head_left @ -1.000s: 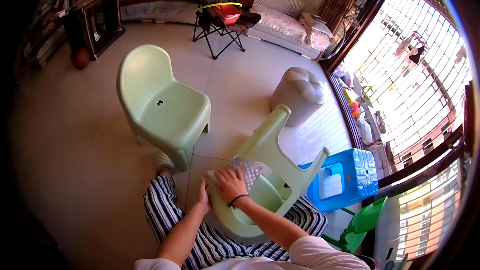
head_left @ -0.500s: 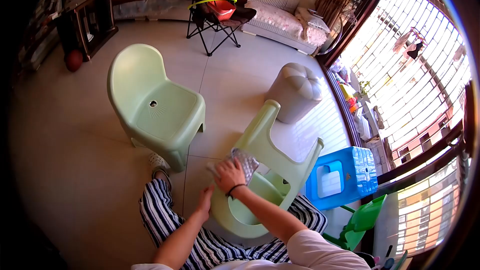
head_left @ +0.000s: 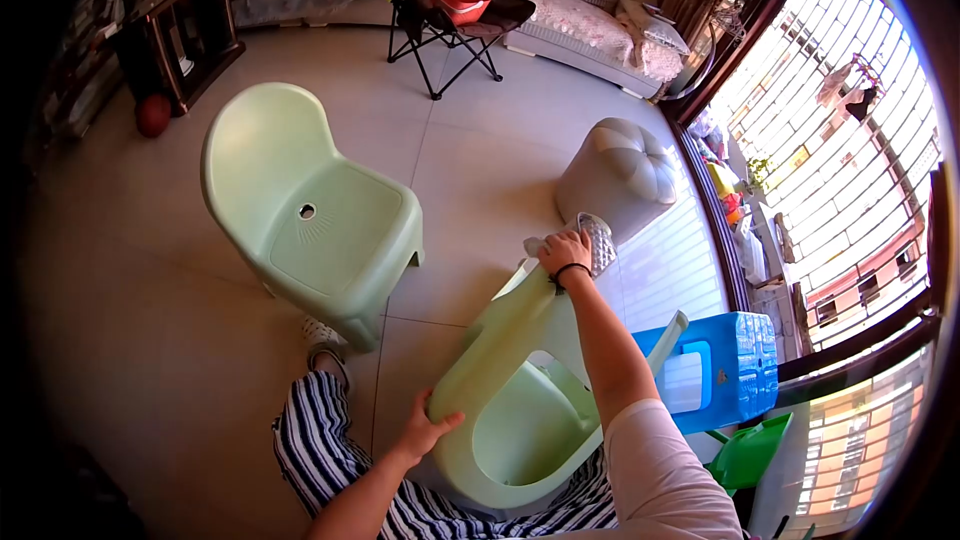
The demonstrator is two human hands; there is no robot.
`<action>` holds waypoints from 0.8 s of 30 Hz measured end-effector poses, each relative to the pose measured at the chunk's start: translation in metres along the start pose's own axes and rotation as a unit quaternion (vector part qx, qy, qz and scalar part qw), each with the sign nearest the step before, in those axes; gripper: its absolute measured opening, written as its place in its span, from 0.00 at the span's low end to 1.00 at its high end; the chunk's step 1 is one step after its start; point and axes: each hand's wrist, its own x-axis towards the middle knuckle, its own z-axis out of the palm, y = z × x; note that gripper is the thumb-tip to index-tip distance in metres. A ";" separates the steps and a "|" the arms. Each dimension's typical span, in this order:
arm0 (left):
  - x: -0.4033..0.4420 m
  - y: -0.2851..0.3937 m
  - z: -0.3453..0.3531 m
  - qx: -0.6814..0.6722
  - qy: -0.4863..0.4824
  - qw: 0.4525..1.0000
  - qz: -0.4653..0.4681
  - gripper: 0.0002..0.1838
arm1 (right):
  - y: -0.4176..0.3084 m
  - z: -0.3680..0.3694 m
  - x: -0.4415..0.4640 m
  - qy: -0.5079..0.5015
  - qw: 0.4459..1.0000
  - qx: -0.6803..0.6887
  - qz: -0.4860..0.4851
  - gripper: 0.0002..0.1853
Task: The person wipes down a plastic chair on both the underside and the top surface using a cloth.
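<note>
Near pouf [head_left: 612, 180], stool [head_left: 742, 358]: right hand [head_left: 567, 252] closed over cloth [head_left: 602, 242], left hand [head_left: 425, 432] round upturned chair [head_left: 485, 370]

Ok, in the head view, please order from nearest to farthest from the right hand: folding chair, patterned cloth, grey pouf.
1. Patterned cloth, held in the right hand.
2. Grey pouf, just beyond, slightly right.
3. Folding chair, farther back, to the left.

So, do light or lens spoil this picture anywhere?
Head view: much of the barred window washes out nearly white; head view: sunlight glares off the floor tiles beside the tufted pouffe; head view: wide-lens distortion bows straight lines, corners falling black; head view: the tilted light-green plastic chair shows clearly, without strong blur.
</note>
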 end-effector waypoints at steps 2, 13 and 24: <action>0.000 -0.002 -0.001 -0.007 -0.001 1.000 0.003 0.51 | 0.002 -0.001 -0.001 0.015 1.000 0.006 0.009 0.20; 0.009 -0.010 -0.013 -0.210 -0.014 0.975 -0.067 0.39 | -0.114 -0.002 -0.168 0.004 0.977 0.063 -0.201 0.19; -0.005 0.008 -0.004 -0.365 -0.002 0.930 -0.040 0.40 | -0.185 -0.026 -0.331 0.063 0.962 0.154 -0.216 0.23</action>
